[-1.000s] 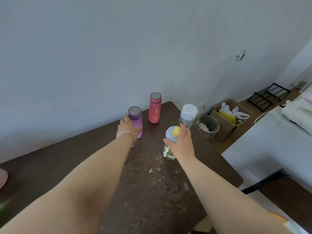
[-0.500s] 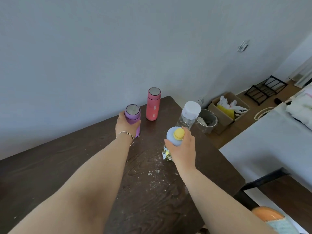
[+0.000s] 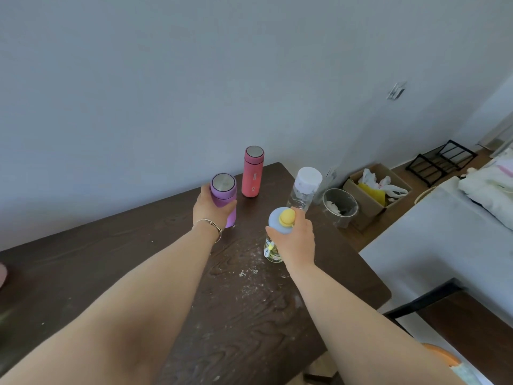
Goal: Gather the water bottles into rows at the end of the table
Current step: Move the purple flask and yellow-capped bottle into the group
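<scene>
Four bottles stand near the far end of the dark wooden table (image 3: 249,315). My left hand (image 3: 211,208) is wrapped around a purple flask (image 3: 224,190) with a steel cap. Behind it, by the wall, a red flask (image 3: 252,171) stands upright and free. My right hand (image 3: 295,240) grips a clear bottle with a blue lid and yellow knob (image 3: 280,219); its lower part shows below my fingers. Just beyond that, a clear bottle with a white cap (image 3: 304,187) stands near the table's right edge.
White crumbs are scattered on the table between my arms. Off the right edge sit a metal bin (image 3: 341,205), a cardboard box of bags (image 3: 374,187) and a black wire rack (image 3: 441,158) on the floor. A white surface (image 3: 444,245) lies to the right.
Both hands keep their grips. The purple flask and the blue-lidded bottle have shifted slightly toward the far end, closer to the red and white-capped bottles.
</scene>
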Action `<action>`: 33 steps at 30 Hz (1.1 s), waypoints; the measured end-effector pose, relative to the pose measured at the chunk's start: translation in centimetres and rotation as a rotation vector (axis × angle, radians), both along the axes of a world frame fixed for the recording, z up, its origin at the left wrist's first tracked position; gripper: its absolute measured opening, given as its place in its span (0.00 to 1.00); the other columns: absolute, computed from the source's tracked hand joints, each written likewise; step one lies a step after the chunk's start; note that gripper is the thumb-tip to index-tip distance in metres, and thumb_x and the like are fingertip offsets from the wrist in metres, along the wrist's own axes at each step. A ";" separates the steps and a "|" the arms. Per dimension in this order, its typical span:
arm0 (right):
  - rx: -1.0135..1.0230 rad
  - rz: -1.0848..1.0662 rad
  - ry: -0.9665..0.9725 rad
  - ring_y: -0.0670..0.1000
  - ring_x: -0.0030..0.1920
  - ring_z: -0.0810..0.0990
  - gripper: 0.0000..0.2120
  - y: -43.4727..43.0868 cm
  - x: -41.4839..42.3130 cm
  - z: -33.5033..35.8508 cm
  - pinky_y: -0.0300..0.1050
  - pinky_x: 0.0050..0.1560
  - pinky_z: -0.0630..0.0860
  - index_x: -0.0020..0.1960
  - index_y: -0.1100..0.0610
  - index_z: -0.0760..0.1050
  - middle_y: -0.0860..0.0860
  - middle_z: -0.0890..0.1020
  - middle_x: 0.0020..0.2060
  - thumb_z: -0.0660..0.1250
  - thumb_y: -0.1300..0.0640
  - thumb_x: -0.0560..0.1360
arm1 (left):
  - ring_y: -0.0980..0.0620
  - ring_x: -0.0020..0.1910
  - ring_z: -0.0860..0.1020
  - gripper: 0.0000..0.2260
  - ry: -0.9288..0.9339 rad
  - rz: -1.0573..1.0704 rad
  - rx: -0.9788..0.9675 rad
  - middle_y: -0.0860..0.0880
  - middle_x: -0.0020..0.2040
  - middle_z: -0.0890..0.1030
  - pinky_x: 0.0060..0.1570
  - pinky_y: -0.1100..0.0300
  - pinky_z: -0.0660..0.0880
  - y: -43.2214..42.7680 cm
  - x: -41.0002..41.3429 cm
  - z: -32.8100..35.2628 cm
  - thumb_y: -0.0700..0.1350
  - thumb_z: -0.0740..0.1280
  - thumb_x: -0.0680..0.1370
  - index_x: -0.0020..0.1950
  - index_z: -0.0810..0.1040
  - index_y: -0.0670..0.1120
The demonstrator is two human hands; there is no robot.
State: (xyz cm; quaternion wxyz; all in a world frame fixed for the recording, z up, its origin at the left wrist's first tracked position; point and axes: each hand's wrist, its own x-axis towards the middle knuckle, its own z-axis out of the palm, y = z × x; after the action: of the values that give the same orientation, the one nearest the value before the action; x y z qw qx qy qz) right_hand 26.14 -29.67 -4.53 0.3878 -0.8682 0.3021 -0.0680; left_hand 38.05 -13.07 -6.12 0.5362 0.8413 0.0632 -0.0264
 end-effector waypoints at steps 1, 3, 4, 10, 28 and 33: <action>-0.003 0.013 -0.001 0.56 0.64 0.78 0.34 0.1 -0.5 0.2 0.52 0.61 0.78 0.74 0.49 0.66 0.54 0.73 0.66 0.78 0.46 0.74 | 0.46 0.53 0.77 0.23 -0.003 0.002 0.005 0.50 0.56 0.79 0.53 0.53 0.75 0.2 -0.7 0.3 0.50 0.76 0.68 0.59 0.71 0.49; 0.006 0.035 -0.015 0.56 0.64 0.78 0.34 0.3 -1.7 0.7 0.52 0.62 0.78 0.74 0.49 0.66 0.54 0.74 0.67 0.78 0.46 0.74 | 0.46 0.55 0.78 0.25 -0.001 0.011 0.017 0.50 0.58 0.79 0.55 0.52 0.75 0.7 -2.4 0.7 0.50 0.76 0.68 0.62 0.71 0.50; 0.014 0.046 -0.026 0.56 0.64 0.78 0.34 0.5 -2.3 0.9 0.52 0.62 0.78 0.74 0.49 0.66 0.54 0.74 0.67 0.78 0.46 0.74 | 0.47 0.55 0.77 0.26 0.005 0.019 0.019 0.50 0.58 0.79 0.55 0.53 0.74 0.9 -3.3 0.9 0.50 0.76 0.68 0.63 0.70 0.50; 0.048 0.135 -0.081 0.57 0.64 0.77 0.34 1.5 -6.4 2.6 0.52 0.63 0.76 0.74 0.48 0.68 0.53 0.74 0.67 0.78 0.48 0.73 | 0.48 0.54 0.77 0.27 0.008 0.070 0.028 0.51 0.59 0.79 0.52 0.54 0.74 3.0 -10.8 2.1 0.50 0.75 0.69 0.65 0.69 0.51; 0.112 0.418 -0.052 0.52 0.53 0.71 0.35 14.2 -15.1 3.6 0.47 0.52 0.71 0.75 0.47 0.67 0.52 0.75 0.63 0.78 0.47 0.72 | 0.49 0.53 0.77 0.26 0.057 0.360 0.054 0.53 0.55 0.79 0.49 0.57 0.72 17.5 -29.5 2.9 0.49 0.76 0.69 0.63 0.70 0.52; 0.104 0.482 -0.036 0.52 0.53 0.72 0.34 18.5 -16.9 3.7 0.47 0.51 0.71 0.74 0.46 0.68 0.52 0.75 0.62 0.78 0.47 0.72 | 0.48 0.52 0.77 0.25 0.066 0.418 0.090 0.51 0.56 0.79 0.49 0.57 0.71 22.4 -31.8 2.6 0.50 0.76 0.69 0.62 0.70 0.51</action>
State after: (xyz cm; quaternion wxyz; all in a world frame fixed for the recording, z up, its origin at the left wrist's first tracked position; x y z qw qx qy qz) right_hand 9.28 -11.17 -0.88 0.4423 -0.8927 0.0822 0.0268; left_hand 6.23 9.31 -3.49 0.4894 0.8318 0.2550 0.0606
